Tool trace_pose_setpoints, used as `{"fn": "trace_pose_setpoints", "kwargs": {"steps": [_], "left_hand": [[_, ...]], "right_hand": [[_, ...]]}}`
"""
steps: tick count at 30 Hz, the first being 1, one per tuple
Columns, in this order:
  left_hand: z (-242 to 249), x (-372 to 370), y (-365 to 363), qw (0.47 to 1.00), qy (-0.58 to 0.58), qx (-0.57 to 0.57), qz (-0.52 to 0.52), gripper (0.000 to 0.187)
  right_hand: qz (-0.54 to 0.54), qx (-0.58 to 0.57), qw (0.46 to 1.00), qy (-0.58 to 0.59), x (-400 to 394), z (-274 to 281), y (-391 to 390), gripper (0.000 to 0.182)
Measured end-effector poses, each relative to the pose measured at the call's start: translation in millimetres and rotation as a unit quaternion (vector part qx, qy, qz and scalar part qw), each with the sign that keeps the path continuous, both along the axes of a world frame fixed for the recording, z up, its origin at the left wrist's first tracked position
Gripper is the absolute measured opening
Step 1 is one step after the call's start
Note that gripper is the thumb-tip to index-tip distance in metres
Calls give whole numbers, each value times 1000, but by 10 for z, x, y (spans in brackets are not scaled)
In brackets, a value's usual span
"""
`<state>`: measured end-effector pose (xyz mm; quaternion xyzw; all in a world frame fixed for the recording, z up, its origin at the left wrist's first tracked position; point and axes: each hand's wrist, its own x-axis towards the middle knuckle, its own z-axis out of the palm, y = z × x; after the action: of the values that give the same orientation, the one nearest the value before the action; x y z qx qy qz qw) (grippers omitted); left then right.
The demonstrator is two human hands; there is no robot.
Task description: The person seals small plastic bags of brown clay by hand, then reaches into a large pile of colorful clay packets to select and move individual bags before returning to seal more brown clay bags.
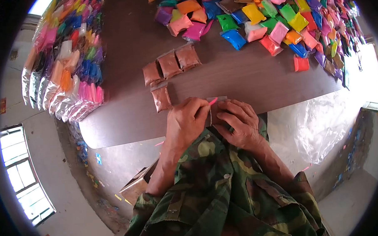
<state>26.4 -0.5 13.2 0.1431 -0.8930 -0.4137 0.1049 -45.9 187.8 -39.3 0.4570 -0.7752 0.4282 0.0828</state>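
At the table's near edge my left hand (187, 121) is closed, its thumb and fingers pinched round a thin pink plastic stick (213, 101). Close beside it, my right hand (240, 122) has bent fingers closed over a small clear plastic packet (222, 98), whose upper edge shows above the fingertips. The packet's contents are mostly hidden by both hands. Just beyond my left hand lies a brown-filled packet (161, 98). More brown packets form a row behind it, among them a middle one (169, 64) and a right one (187, 57).
Many small coloured packets (254, 13) are heaped at the back right of the brown table (125, 78). Long clear bags of coloured packets (70, 68) are stacked at the left. A clear plastic sheet (322, 130) hangs or lies beyond the right edge. A cardboard box (135, 184) stands below left.
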Motion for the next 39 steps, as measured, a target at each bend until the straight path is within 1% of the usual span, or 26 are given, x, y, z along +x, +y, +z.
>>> {"fn": "trace_pose_setpoints", "kwargs": {"steps": [3, 7, 13, 16, 19, 22, 25, 28, 29, 32, 35, 39], "left_hand": [[-153, 1, -23, 998, 16, -59, 3, 8], [-152, -53, -84, 993, 23, -115, 22, 7], [24, 138, 109, 999, 20, 9, 31, 5], [-61, 211, 121, 999, -8, 22, 30, 4], [-223, 156, -2, 996, 20, -81, 26, 4], [-125, 175, -5, 999, 6, 22, 44, 4], [33, 244, 114, 997, 7, 65, 44, 4], [-63, 271, 141, 999, 33, -26, 30, 5], [-100, 275, 116, 999, 30, -14, 35, 6], [-108, 233, 83, 997, 14, -61, 54, 6], [-95, 246, 76, 995, 34, -68, 70, 6], [-112, 309, 126, 994, 71, -64, 57, 5]], "right_hand": [[-4, 4, 1000, 4, 1, 21, -27, 42], [-8, 20, 1000, 3, 16, 89, -22, 44], [-18, 19, 1000, 11, 40, 80, -11, 43], [-20, 20, 999, 26, 35, 70, -37, 42], [-17, 36, 999, 29, 49, 24, 1, 43], [-16, 35, 999, 23, 30, 44, -17, 46], [-18, 41, 999, 18, 39, 113, -1, 47], [-18, 36, 999, 28, 34, 132, -40, 46], [-20, 33, 999, 35, 28, 135, -48, 45], [-30, 16, 998, 43, 34, 91, -78, 42], [-36, 27, 998, 33, 38, 96, -95, 39], [-40, 23, 999, 6, 1, 142, -129, 38]]}}
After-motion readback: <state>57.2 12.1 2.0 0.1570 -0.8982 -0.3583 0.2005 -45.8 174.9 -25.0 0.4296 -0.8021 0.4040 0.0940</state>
